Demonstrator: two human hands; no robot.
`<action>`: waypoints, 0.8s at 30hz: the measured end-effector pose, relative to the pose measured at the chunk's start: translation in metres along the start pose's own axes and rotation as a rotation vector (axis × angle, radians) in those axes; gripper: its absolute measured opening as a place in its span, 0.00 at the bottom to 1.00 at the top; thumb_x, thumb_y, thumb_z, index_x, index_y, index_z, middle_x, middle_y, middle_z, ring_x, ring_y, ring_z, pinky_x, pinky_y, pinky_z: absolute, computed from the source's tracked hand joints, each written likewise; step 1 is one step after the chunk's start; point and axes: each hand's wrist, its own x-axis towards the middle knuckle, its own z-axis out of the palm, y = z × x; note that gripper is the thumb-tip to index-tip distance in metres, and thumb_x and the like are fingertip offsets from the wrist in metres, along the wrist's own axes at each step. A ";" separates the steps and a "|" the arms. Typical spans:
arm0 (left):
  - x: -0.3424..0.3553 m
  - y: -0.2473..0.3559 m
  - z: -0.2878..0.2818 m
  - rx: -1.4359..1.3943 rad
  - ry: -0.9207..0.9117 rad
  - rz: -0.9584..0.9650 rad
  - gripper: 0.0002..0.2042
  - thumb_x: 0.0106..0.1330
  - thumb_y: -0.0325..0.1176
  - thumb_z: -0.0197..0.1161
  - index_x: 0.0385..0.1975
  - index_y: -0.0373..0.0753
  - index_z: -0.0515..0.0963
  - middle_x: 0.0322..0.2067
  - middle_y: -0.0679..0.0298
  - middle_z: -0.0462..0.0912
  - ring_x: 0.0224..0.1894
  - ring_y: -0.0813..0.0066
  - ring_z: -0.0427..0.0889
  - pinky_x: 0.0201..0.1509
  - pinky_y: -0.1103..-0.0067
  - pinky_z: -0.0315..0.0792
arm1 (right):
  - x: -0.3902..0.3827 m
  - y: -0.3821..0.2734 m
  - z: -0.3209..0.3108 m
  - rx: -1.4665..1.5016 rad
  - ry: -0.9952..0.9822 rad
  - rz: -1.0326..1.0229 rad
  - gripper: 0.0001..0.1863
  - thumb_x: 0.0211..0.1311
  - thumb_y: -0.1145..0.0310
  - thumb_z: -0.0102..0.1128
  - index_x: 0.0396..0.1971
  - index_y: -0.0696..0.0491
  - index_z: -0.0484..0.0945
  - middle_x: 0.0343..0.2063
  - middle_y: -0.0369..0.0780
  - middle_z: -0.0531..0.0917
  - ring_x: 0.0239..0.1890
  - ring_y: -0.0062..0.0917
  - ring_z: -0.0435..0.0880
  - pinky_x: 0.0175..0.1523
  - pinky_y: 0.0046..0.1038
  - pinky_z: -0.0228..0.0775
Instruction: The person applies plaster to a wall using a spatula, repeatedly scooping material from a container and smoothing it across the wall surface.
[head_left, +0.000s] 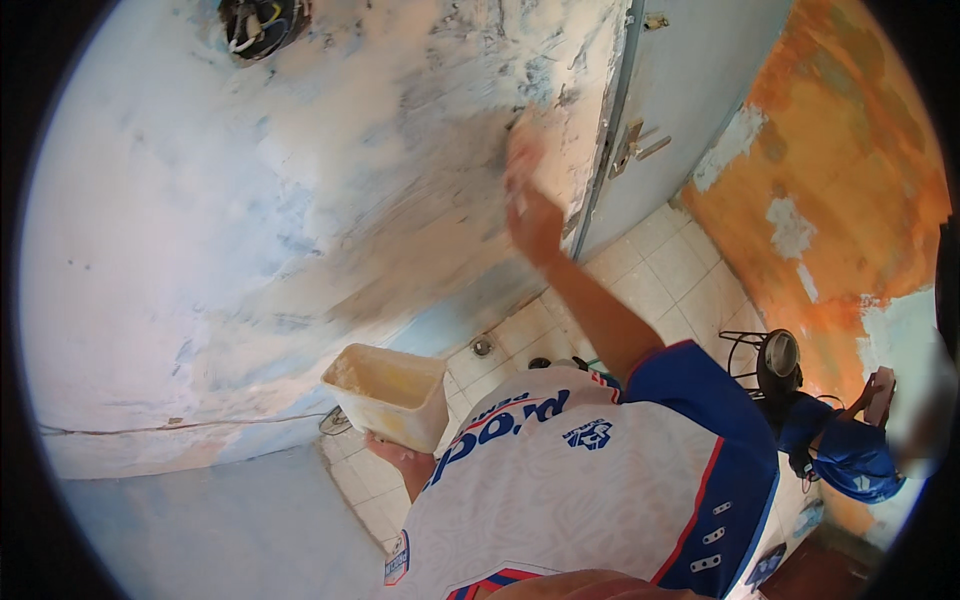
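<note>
Reaching just left of the edge of the door, right hand blurs, grip unclear; left hand clamps tub; wall spreads farther left

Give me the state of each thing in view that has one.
White tub: open-topped, held by the left hand
Right hand: raised, blurred, grip unclear
Pale wall: patchy, smeared
Wall box: open, wires exposed
Door: unclear whether fully shut
Orange wall: patchy, with pale spots

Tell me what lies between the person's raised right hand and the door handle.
From right hand to handle, the head view shows patchy wall, then the grey door frame.
</note>
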 end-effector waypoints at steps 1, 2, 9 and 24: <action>-0.001 -0.005 0.005 0.022 0.000 0.015 0.28 0.72 0.51 0.39 0.65 0.42 0.67 0.64 0.57 0.71 0.65 0.55 0.71 0.67 0.60 0.68 | -0.019 -0.012 -0.001 0.053 -0.036 -0.057 0.22 0.59 0.72 0.62 0.55 0.52 0.82 0.35 0.49 0.86 0.34 0.46 0.86 0.41 0.37 0.79; -0.002 -0.009 0.009 0.047 0.000 0.032 0.29 0.72 0.51 0.39 0.66 0.42 0.67 0.64 0.57 0.71 0.66 0.55 0.70 0.68 0.60 0.67 | -0.028 -0.010 -0.007 0.063 -0.043 -0.060 0.22 0.60 0.73 0.61 0.56 0.53 0.81 0.38 0.49 0.87 0.36 0.44 0.87 0.42 0.35 0.79; 0.013 -0.033 -0.017 0.031 0.032 0.076 0.31 0.72 0.57 0.39 0.67 0.43 0.65 0.66 0.56 0.69 0.66 0.53 0.70 0.68 0.58 0.67 | 0.062 0.016 -0.089 0.054 0.252 0.084 0.20 0.68 0.76 0.56 0.58 0.56 0.80 0.48 0.45 0.88 0.42 0.23 0.89 0.45 0.25 0.79; 0.016 -0.046 0.029 0.059 -0.008 0.112 0.28 0.73 0.50 0.37 0.66 0.41 0.66 0.64 0.56 0.72 0.64 0.55 0.73 0.67 0.59 0.70 | 0.014 -0.006 -0.056 0.121 -0.006 -0.214 0.21 0.57 0.74 0.63 0.53 0.56 0.82 0.37 0.47 0.87 0.35 0.39 0.87 0.41 0.35 0.80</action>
